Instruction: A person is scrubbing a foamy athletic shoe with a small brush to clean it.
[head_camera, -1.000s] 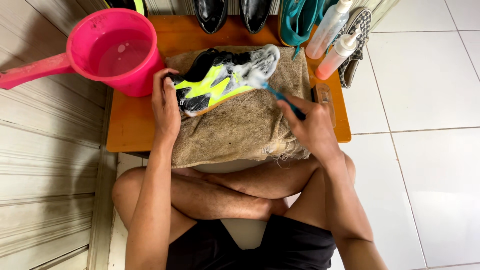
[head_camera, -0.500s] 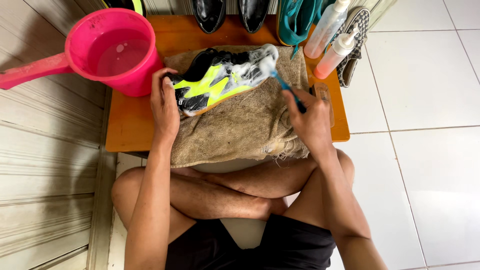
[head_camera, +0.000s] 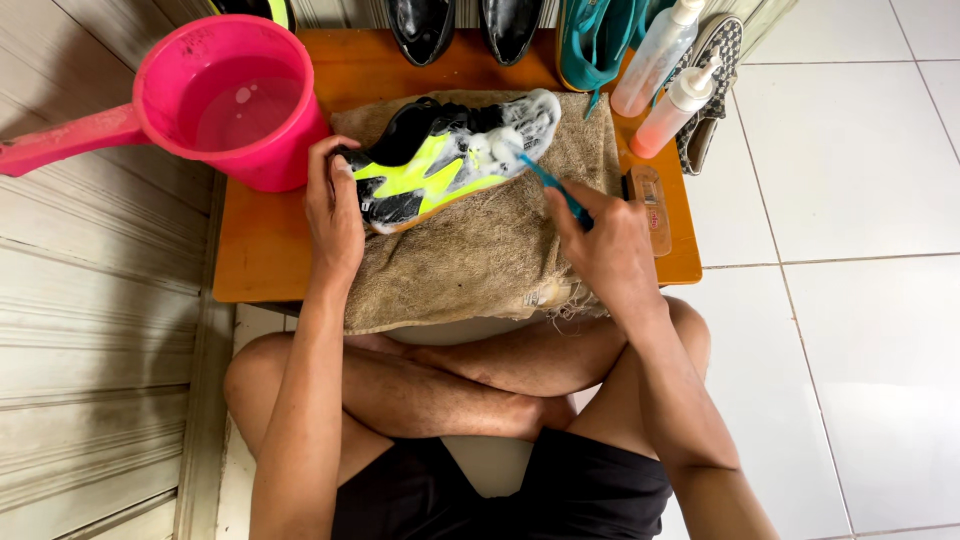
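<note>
A black and neon-yellow sneaker (head_camera: 440, 160), its toe white with foam, lies on a brown towel (head_camera: 480, 250) spread over a low orange wooden table (head_camera: 265, 250). My left hand (head_camera: 333, 205) grips the sneaker at its heel end. My right hand (head_camera: 600, 240) holds a blue brush (head_camera: 548, 182) whose head touches the foamy toe of the shoe. I sit cross-legged on the floor right behind the table.
A pink dipper (head_camera: 225, 100) with soapy water stands at the table's left. Black shoes (head_camera: 465, 25), a teal shoe (head_camera: 595, 40), two plastic bottles (head_camera: 670, 80) and a checkered shoe (head_camera: 715, 90) line the back and right. White tile floor lies to the right.
My right hand has moved the brush up from the towel onto the shoe's foamy toe. My left hand has kept its hold on the heel end.
</note>
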